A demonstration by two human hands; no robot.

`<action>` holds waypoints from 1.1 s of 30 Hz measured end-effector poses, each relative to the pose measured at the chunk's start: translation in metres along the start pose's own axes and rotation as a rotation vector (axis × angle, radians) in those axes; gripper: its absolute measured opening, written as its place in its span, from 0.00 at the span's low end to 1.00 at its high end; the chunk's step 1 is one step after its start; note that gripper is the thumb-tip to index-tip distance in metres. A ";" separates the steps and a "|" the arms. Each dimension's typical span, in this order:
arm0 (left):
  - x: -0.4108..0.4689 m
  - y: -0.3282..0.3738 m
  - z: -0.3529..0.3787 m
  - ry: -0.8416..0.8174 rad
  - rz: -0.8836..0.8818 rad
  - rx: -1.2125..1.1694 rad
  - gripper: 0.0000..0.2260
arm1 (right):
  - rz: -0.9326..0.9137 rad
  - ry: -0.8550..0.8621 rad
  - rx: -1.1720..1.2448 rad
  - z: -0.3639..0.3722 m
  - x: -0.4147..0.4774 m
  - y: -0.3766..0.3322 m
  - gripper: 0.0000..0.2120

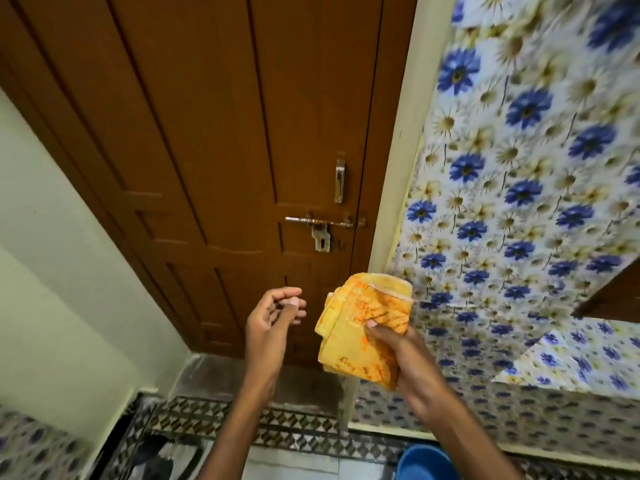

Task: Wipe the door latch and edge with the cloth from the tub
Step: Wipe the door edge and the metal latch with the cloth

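A folded yellow-orange cloth [363, 327] is gripped in my right hand [401, 355], thumb pressed on its front, below the latch. My left hand [273, 320] hangs beside the cloth, a little apart, fingers loosely curled and holding nothing. On the brown wooden door [207, 133], a metal sliding latch [322, 225] runs across to the door edge [360, 202], with a pale hasp plate hanging under it. A vertical metal handle [339, 181] sits just above the latch. The blue tub [426, 462] shows partly at the bottom, behind my right forearm.
A cream door frame [391, 188] borders the door on the right, followed by a wall of blue flower tiles [519, 168]. A pale green wall [52, 271] stands to the left. Patterned floor tiles [277, 427] lie below the threshold.
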State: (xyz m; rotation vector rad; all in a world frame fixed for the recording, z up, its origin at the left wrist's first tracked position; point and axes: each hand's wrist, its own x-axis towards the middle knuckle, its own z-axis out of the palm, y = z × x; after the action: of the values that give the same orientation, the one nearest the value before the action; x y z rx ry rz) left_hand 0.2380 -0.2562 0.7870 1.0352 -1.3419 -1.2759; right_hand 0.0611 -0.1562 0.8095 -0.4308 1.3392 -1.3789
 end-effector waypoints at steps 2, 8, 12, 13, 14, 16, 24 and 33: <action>0.022 0.005 0.005 -0.007 0.005 0.008 0.07 | -0.008 0.003 0.012 0.010 0.013 -0.004 0.15; 0.087 0.008 0.020 0.002 0.047 0.086 0.07 | -0.049 0.008 0.087 0.037 0.062 -0.017 0.17; 0.130 0.010 0.020 0.024 0.090 0.165 0.08 | -0.084 0.068 0.098 0.057 0.096 -0.028 0.19; 0.142 0.012 0.020 0.036 0.117 0.192 0.07 | -0.115 0.078 0.089 0.062 0.104 -0.033 0.19; 0.154 0.015 0.020 0.047 0.145 0.230 0.07 | -0.148 0.104 0.075 0.068 0.113 -0.040 0.17; 0.181 0.022 0.023 0.065 0.207 0.318 0.06 | -0.235 0.199 0.005 0.080 0.132 -0.056 0.14; 0.320 0.033 0.038 0.062 0.799 0.952 0.24 | -0.700 0.656 -0.603 0.122 0.252 -0.121 0.31; 0.433 0.021 0.029 0.061 1.314 1.236 0.26 | -0.880 0.752 -0.894 0.124 0.316 -0.037 0.39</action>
State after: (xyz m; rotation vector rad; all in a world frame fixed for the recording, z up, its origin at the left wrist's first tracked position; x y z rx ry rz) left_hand 0.1404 -0.6748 0.8481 0.5724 -2.1732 0.6653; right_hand 0.0474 -0.4916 0.7468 -1.2977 2.5926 -1.6282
